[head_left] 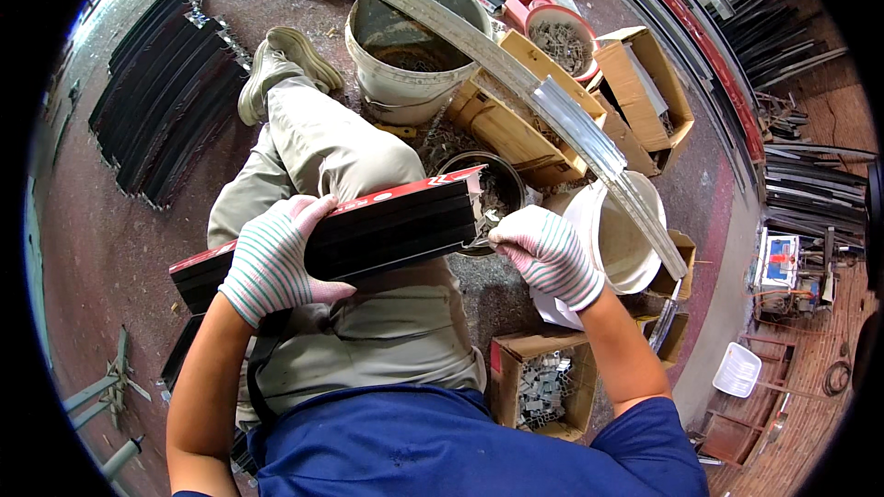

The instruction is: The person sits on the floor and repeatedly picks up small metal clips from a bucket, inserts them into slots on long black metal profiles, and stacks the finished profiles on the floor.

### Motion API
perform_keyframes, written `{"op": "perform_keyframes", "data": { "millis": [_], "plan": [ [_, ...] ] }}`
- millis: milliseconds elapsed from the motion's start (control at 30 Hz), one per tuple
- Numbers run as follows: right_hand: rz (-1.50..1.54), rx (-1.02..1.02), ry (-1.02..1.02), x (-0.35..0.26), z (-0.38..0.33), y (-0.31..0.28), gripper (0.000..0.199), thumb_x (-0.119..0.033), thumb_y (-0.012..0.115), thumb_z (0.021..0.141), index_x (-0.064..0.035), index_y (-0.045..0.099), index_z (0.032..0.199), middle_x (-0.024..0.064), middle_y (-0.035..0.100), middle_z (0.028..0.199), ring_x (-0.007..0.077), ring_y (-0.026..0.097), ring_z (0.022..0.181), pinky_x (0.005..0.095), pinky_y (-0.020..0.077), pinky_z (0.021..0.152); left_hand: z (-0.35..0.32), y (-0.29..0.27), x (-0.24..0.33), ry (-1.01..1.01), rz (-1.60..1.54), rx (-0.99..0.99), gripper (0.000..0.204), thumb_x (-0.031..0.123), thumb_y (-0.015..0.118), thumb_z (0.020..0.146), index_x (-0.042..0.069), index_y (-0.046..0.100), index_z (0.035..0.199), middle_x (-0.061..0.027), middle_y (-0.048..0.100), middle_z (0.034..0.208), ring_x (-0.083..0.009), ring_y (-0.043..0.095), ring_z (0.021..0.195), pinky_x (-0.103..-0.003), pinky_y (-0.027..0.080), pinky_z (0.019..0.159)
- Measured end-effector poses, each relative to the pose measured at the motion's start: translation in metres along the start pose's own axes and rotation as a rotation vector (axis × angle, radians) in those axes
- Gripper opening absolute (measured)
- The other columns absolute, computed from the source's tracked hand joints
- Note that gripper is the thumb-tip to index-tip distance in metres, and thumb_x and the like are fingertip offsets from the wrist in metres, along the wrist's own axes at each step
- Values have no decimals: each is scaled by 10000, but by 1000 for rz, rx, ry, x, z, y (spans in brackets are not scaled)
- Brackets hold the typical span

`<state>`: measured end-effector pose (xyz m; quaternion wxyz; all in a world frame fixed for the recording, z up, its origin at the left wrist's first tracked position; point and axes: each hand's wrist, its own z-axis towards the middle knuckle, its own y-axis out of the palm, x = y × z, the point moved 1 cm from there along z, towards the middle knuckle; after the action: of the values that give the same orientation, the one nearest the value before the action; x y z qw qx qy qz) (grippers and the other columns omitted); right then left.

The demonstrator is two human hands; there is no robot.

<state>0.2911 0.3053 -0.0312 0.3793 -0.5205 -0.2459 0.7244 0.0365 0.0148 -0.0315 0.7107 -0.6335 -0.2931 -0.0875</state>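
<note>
The seated person steadies a black ribbed rail section with a red edge (368, 230) across the lap, the left hand (276, 262) wrapped firmly over its middle. The right hand (548, 253) pinches what looks like a small metal clip (483, 237) at the rail's end, its grip nearly closed. If the rail tilts off the thigh, the clip could slip and drop into the dark pot (493, 186) just below.

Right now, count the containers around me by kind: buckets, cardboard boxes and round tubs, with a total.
Buckets: 2, grey and white
Cardboard boxes: 4, two long, one open-flapped, one of metal clips
Round tubs: 2, red-rimmed and dark
Total: 8
</note>
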Motion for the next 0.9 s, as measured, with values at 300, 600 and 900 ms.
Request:
{"op": "perform_keyframes", "data": {
  "millis": [300,600,900],
  "plan": [
    [19,-22,-26,8,0,-1,285,-29,813,796,-86,723,1061,99,732,976,350,702,890,435,568,790,4,-3,4,-16,5,-53,1156,485,991,521,27,524,1475,-203,650,1311,-402,654,1161,-458,527,1020],
    [-98,-101,-41,-4,7,-6,254,-53,791,817,-81,703,1053,110,715,952,347,693,879,453,549,776,5,-4,7,10,40,-39,1162,494,977,557,-2,502,1495,-213,629,1317,-408,640,1130,-473,526,1006],
    [-50,-65,-30,-2,9,-5,267,-32,788,810,-83,706,1059,108,711,955,349,688,870,449,546,778,5,-2,7,-42,11,-57,1177,466,987,519,16,506,1495,-223,631,1336,-424,635,1164,-485,513,1029]
  ]
}}
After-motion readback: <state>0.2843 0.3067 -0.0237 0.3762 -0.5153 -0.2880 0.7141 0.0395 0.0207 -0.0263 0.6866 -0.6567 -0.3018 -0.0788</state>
